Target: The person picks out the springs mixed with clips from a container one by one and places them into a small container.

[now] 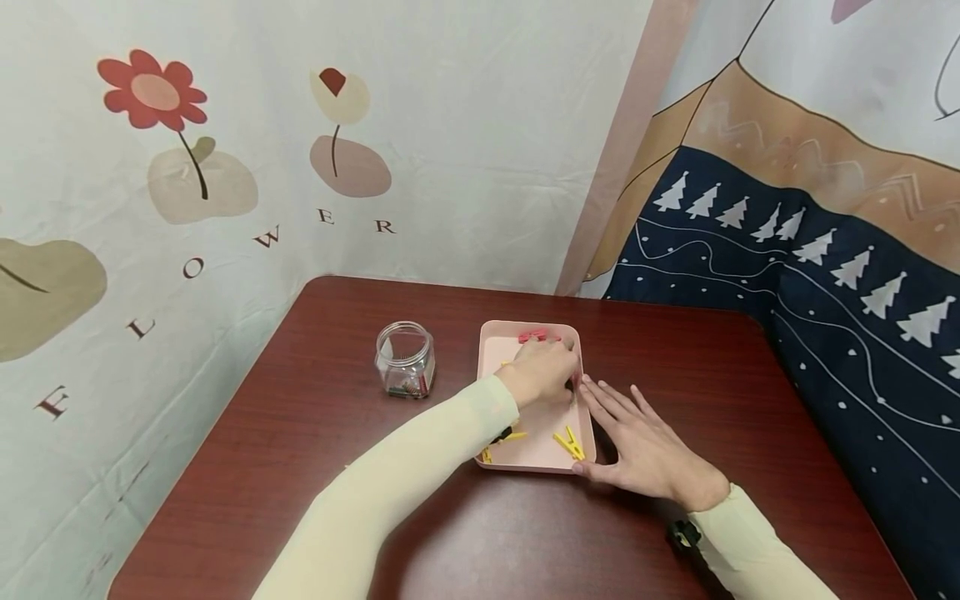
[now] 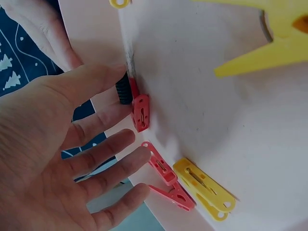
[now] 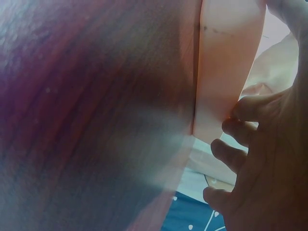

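My left hand (image 1: pixel 543 371) reaches into a pink tray (image 1: pixel 525 462). Between its thumb and index finger it pinches a small dark ribbed piece (image 2: pixel 123 90), close to the tray's side wall; the rest of that piece is hidden. A red clothespin (image 2: pixel 140 113) lies right beside the fingertips. Further along the wall are another red clothespin (image 2: pixel 166 171) and a yellow clothespin (image 2: pixel 204 189). One more yellow clothespin (image 1: pixel 570 443) lies in the tray's near right corner. My right hand (image 1: pixel 648 446) rests with spread, extended fingers against the tray's right side.
A clear open jar (image 1: pixel 405 362) with some dark green and red items at its bottom stands left of the tray on the brown table (image 1: pixel 300 400). Printed curtains (image 1: pixel 480 125) hang behind and to the right of the table.
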